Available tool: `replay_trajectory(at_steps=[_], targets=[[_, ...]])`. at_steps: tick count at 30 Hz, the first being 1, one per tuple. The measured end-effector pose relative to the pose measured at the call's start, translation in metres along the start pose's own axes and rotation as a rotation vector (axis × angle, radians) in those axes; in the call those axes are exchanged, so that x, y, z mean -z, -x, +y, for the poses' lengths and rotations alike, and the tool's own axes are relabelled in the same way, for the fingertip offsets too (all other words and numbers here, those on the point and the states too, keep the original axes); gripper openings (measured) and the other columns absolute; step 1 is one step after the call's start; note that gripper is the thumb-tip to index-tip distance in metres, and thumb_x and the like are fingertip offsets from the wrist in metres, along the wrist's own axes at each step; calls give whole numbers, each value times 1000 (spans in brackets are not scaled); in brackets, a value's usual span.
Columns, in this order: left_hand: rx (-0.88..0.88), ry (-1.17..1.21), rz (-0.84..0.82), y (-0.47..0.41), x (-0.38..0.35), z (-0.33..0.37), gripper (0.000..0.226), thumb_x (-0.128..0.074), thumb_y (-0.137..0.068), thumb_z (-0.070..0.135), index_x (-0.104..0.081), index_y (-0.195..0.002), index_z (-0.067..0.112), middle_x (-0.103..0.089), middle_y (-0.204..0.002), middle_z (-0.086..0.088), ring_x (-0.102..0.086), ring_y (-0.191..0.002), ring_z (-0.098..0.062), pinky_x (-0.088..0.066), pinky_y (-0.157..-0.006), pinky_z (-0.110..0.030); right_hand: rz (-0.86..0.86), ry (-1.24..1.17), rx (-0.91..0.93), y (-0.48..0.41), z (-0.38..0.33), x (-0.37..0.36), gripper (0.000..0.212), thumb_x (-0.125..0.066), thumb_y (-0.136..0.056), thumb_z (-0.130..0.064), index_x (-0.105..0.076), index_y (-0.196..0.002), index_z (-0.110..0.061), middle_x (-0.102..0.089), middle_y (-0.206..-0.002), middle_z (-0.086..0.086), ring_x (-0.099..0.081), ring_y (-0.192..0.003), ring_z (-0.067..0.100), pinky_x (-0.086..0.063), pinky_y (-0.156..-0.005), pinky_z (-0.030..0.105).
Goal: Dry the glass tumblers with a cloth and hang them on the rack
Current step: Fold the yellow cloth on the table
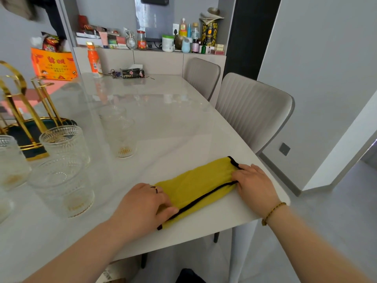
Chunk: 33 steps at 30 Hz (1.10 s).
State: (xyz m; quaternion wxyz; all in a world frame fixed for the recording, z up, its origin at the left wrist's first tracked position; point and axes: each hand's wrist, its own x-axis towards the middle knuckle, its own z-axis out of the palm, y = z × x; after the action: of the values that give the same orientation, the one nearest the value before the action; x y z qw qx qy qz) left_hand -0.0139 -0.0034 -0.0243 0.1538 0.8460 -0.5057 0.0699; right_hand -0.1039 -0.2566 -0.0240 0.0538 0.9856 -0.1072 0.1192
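Left hand (142, 205) pinches cloth (193, 186) near end | right hand (255, 182) pinches far end

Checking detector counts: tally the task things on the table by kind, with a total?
tumblers: 5, maybe one more cut off at the left edge
cloth: 1
rack: 1
Total: 7

A home dining room: white table (163, 111), padded chairs (253, 111), cluttered shelf (142, 48) of jars.
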Motion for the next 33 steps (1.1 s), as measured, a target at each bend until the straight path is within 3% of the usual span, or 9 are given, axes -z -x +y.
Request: replay_trajectory(at_steps=[2,4,6,11,15,18,23,29,33], targets=[[20,105,10,4,4,-2,79,-8,-65,67,-69,-95,27,-66,-92,11,-59,-84,-10,-36,-68,-15,-61,38,-33,-1,-10,-1,26,-47,-84,-1,-60,-102,-15,-62,-114,0,-35,-134,19,-6,-114,37],[43,132,15,1,7,-12,86,-5,-60,66,-65,-107,27,-61,-108,15,-54,-101,-7,-35,-81,-16,149,1,-17,2,-28,2,24,-62,-63,1,-65,-82,-14,-69,-92,2,-61,-107,24,-32,-104,45],[58,171,-36,-5,11,-17,74,-19,-67,64,-65,-111,25,-55,-114,19,-53,-109,-7,-33,-85,-13,367,-184,91,9,-50,0,20,-56,-55,-8,-67,-71,-14,-70,-76,1,-66,-83,22,-49,-85,35],[149,191,-194,-5,6,-29,29,-57,-89,29,-60,-117,25,-47,-134,15,-42,-121,-2,-25,-91,-8,138,-472,281,31,-114,0,39,-43,-73,-45,-65,-88,-17,-71,-90,-1,-67,-82,16,-51,-70,21],[114,88,-223,4,8,-29,42,-44,-88,49,-54,-124,30,-43,-139,18,-40,-124,-1,-23,-89,-7,138,-423,319,42,-134,-12,50,-37,-66,-65,-64,-82,-26,-67,-89,-11,-62,-84,5,-48,-73,15],[91,105,-174,22,11,-28,83,-21,-58,72,-55,-124,33,-43,-137,21,-37,-118,8,-19,-89,-4,202,-444,369,53,-137,-19,49,-42,-63,-66,-53,-89,-26,-65,-92,-9,-49,-93,5,-40,-81,16],[121,248,-227,51,20,-30,112,-15,-32,100,-54,-119,41,-28,-115,44,-22,-104,34,-11,-86,10,389,-472,427,62,-136,-24,24,-50,-63,-36,-43,-84,-26,-67,-81,-7,-47,-86,5,-42,-72,18],[103,365,-299,63,28,-21,76,-57,-33,79,-40,-103,56,-27,-115,44,-14,-107,37,-11,-87,11,310,-883,141,68,-138,-14,12,-52,-69,-33,-51,-79,-27,-60,-71,-20,-49,-71,-5,-39,-59,10],[196,563,-43,50,20,-15,29,-62,-52,50,-57,-80,44,-49,-93,54,-40,-97,29,-25,-82,6,209,-1251,-125,69,-138,0,18,-63,-74,-27,-52,-61,-29,-51,-56,-22,-45,-56,-1,-33,-52,11]])
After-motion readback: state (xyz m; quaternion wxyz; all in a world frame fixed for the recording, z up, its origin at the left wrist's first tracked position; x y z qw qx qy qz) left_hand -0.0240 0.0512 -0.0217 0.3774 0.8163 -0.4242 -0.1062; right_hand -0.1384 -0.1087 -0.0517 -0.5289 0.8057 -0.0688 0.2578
